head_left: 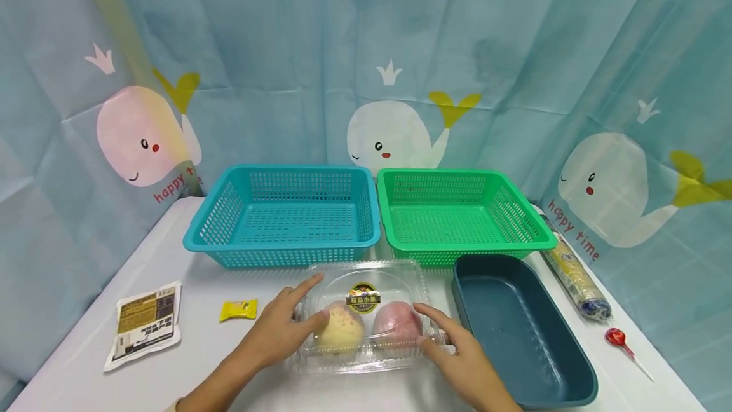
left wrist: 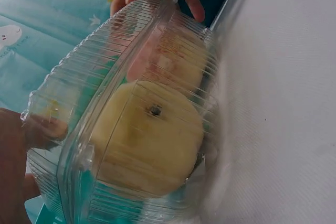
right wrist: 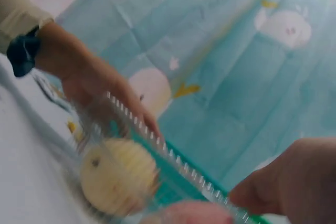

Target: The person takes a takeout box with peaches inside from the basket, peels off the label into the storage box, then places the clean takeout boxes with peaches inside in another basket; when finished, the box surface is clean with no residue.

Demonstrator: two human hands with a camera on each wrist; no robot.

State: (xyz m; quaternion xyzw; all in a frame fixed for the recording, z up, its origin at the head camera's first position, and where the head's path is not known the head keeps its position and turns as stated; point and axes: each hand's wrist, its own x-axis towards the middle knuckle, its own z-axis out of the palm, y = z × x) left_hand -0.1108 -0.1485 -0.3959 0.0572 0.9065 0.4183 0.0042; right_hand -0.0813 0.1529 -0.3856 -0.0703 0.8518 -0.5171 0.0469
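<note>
A clear plastic clamshell fruit box [head_left: 394, 278] with ridged edges lies between my hands, its lid bearing a black and gold label [head_left: 363, 297]. Two round fruits show through it: a pale yellow fruit [head_left: 340, 329] at left and a pink fruit [head_left: 397, 323] at right. My left hand [head_left: 277, 326] grips the box's left side, thumb near the yellow fruit and index finger stretched toward the back corner. On the opposite side, my right hand [head_left: 460, 358] holds the edge between thumb and fingers. The left wrist view shows the yellow fruit's dark stem hollow [left wrist: 154, 109].
Behind the box stand a blue basket [head_left: 286, 253] and a green basket [head_left: 469, 250]. A dark blue tray [head_left: 515, 329] sits right of it. Farther right are a long plastic packet [head_left: 577, 278] and a red lollipop [head_left: 616, 337]. Leftward lie a small yellow packet [head_left: 238, 310] and a flat pouch [head_left: 145, 323].
</note>
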